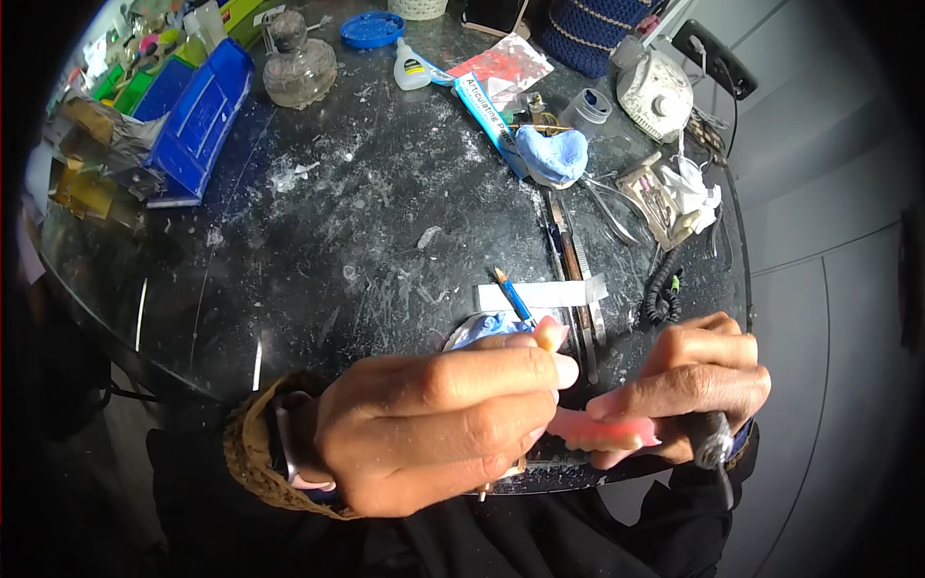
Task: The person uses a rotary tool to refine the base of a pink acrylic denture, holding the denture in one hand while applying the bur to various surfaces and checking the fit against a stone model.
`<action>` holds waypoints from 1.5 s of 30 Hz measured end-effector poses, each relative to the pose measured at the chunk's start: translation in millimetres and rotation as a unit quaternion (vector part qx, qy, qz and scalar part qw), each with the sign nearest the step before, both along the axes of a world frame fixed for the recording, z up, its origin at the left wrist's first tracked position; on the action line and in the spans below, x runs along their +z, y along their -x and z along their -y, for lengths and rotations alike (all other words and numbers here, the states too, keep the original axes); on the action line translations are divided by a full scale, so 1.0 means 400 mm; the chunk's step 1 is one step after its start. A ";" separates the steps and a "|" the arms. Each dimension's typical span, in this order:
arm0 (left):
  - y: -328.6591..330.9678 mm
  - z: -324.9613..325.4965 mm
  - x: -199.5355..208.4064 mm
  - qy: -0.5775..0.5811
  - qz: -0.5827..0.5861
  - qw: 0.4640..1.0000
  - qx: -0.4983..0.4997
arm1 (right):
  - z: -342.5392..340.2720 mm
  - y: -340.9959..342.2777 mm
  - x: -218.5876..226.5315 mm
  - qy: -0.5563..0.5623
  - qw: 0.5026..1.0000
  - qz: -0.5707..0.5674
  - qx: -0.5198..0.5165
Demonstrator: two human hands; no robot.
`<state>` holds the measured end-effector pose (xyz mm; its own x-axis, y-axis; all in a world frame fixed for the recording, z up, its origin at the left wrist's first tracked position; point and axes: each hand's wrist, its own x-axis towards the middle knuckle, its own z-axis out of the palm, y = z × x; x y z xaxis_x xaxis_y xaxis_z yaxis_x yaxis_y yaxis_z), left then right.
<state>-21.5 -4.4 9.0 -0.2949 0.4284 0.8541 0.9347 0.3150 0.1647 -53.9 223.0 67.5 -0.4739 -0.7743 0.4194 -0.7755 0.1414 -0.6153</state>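
Note:
My left hand (443, 424) is closed round a pink denture (607, 431) with pale teeth, held over the near table edge. A pink and yellowish end pokes out above my left fingertips; the middle is hidden by the hand. My right hand (689, 380) is closed, its fingertips against the right end of the denture. A dark handpiece (711, 438) with a metal nose sticks out of the right hand, its thin tip pointing down, apart from the denture. Just behind my left hand lie a blue-handled brush (514, 297) and a partly hidden blue-and-white piece (491, 329).
Slim hand tools (575, 270) and a pale strip (530, 295) lie beyond my hands. Farther back are a blue-and-white dental cast (552, 154), pliers (612, 207), a squeeze bottle (411, 69) and a glass jar (299, 72). A blue bin (202, 125) stands left; a coiled cord (663, 294) right.

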 end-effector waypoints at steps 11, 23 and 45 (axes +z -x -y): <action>0.005 0.004 0.000 -0.195 0.440 0.868 -0.123 | 0.012 -0.023 -0.005 -0.055 0.937 -0.343 -0.039; -0.009 0.002 0.025 -0.189 0.623 0.738 -0.176 | 0.018 -0.047 -0.024 -0.191 0.882 -0.345 -0.257; -0.008 -0.028 0.072 -0.186 0.796 0.557 -0.143 | 0.021 -0.064 -0.089 -0.120 0.883 -0.401 -0.213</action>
<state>-18.2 6.8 37.7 -0.7711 0.5330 -0.3483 -0.4876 -0.1426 0.8613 -28.2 214.6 32.1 -0.3683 -0.7096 0.6007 -0.7933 0.5768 0.1950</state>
